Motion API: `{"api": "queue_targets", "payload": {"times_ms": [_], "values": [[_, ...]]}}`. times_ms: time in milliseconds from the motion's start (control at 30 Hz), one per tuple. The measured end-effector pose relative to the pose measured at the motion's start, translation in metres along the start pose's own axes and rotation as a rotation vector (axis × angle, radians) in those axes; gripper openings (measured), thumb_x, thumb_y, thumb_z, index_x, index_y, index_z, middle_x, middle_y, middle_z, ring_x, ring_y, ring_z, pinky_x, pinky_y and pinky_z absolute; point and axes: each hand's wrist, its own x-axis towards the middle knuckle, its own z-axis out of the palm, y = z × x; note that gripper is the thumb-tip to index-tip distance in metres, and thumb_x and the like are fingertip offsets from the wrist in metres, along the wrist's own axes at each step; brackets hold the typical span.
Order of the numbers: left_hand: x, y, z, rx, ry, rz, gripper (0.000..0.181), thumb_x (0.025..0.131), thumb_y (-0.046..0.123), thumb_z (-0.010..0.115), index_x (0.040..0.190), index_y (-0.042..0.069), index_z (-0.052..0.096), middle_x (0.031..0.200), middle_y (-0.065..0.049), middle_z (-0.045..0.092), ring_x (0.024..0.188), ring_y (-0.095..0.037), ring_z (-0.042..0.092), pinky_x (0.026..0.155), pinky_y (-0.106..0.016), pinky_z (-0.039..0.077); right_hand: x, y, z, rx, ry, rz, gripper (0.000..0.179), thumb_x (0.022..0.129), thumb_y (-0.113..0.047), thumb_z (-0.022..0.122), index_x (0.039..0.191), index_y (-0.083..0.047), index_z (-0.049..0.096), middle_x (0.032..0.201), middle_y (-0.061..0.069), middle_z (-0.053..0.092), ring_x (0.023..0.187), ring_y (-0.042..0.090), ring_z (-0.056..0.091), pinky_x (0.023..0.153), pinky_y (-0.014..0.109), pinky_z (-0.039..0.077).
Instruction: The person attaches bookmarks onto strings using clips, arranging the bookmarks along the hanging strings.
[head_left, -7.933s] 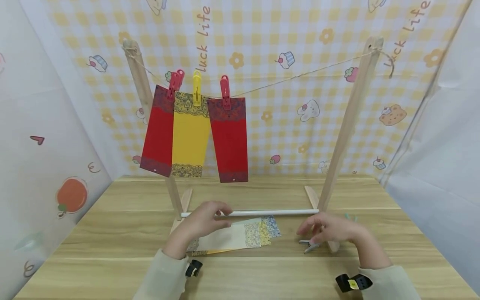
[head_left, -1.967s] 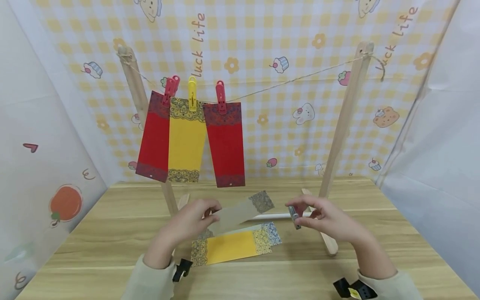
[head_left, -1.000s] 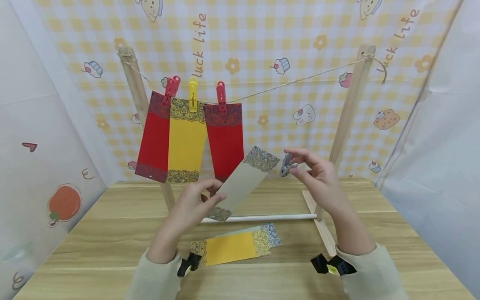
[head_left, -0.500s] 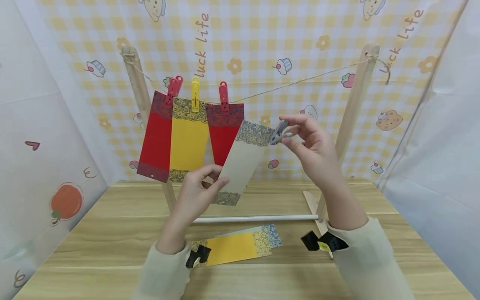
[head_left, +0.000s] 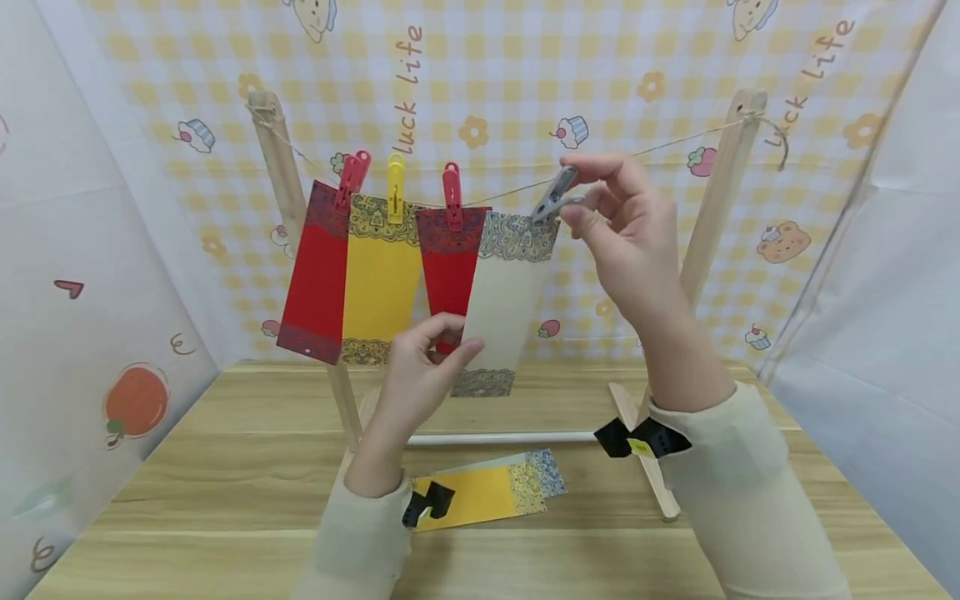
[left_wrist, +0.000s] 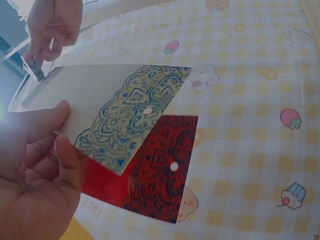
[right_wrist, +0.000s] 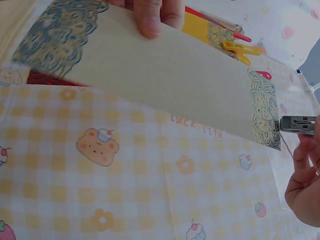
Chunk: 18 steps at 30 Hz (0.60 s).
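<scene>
My left hand [head_left: 423, 367] pinches a cream paper card [head_left: 504, 312] with patterned ends by its left edge, thumb in front. The card stands nearly upright, its top end at the twine [head_left: 517, 190] and its left side overlapping a red card [head_left: 448, 271]. Between thumb and fingers my right hand [head_left: 633, 242] squeezes a grey clothespin [head_left: 553, 197], whose tip is right at the card's top right corner. The right wrist view shows the clothespin [right_wrist: 296, 124] at the patterned end of the card [right_wrist: 165, 75]. A small hole shows in the card's lower end [left_wrist: 135, 115] in the left wrist view.
Red clothespins [head_left: 452, 196] and a yellow clothespin [head_left: 395, 187] hold red and yellow cards [head_left: 381, 279] on the twine, tied between two wooden posts [head_left: 712, 217]. A white rod [head_left: 510, 437] joins the posts low down. Yellow [head_left: 480, 497] and blue-patterned cards [head_left: 546, 472] lie on the table [head_left: 600, 558].
My left hand has lifted the cream card off the pile on the table up to the twine. My right hand has picked up the grey clothespin and raised it to the card's top corner.
</scene>
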Motion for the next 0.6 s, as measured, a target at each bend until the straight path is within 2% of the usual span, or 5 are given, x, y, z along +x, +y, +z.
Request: {"api": "queue_targets", "payload": {"times_ms": [100, 267, 400, 500, 600], "values": [[0.002, -0.002, 0.006, -0.005, -0.006, -0.008, 0.016, 0.089, 0.009, 0.074, 0.102, 0.000, 0.071, 0.091, -0.016, 0.070, 0.077, -0.011, 0.062, 0.068, -0.021, 0.055, 0.007, -0.003, 0.003, -0.001, 0.013, -0.043, 0.031, 0.087, 0.015, 0.063, 0.113, -0.001, 0.067, 0.095, -0.006, 0.064, 0.059, 0.011, 0.045, 0.056, 0.017, 0.036], [0.004, -0.003, 0.015, 0.002, 0.007, -0.005, 0.017, 0.089, 0.011, 0.074, 0.101, 0.000, 0.072, 0.091, -0.016, 0.071, 0.078, -0.016, 0.064, 0.069, -0.022, 0.056, 0.015, -0.009, 0.007, -0.020, 0.028, -0.050, 0.026, 0.087, 0.013, 0.066, 0.109, 0.000, 0.067, 0.092, -0.003, 0.061, 0.059, 0.008, 0.050, 0.055, 0.015, 0.036], [0.005, -0.002, 0.020, -0.018, 0.022, -0.006, 0.017, 0.089, 0.011, 0.074, 0.101, 0.000, 0.072, 0.092, -0.016, 0.072, 0.079, -0.018, 0.065, 0.069, -0.021, 0.056, 0.024, -0.013, 0.011, 0.000, 0.032, -0.023, 0.024, 0.087, 0.014, 0.063, 0.104, -0.003, 0.066, 0.087, 0.000, 0.059, 0.057, 0.007, 0.053, 0.053, 0.015, 0.036], [0.007, -0.002, 0.022, -0.042, 0.028, -0.013, 0.017, 0.090, 0.011, 0.073, 0.102, 0.000, 0.071, 0.092, -0.016, 0.071, 0.079, -0.017, 0.063, 0.069, -0.021, 0.055, 0.031, -0.017, 0.013, 0.013, 0.017, 0.008, 0.027, 0.088, 0.018, 0.058, 0.101, -0.005, 0.066, 0.084, 0.002, 0.058, 0.046, 0.005, 0.044, 0.048, 0.016, 0.030], [0.008, -0.002, 0.024, -0.063, 0.035, -0.021, 0.017, 0.090, 0.010, 0.073, 0.102, 0.000, 0.071, 0.092, -0.017, 0.071, 0.077, -0.016, 0.062, 0.067, -0.021, 0.054, 0.038, -0.021, 0.015, 0.037, 0.018, 0.080, 0.028, 0.088, 0.019, 0.056, 0.099, -0.005, 0.066, 0.083, 0.003, 0.058, 0.040, 0.006, 0.034, 0.044, 0.017, 0.025]]}}
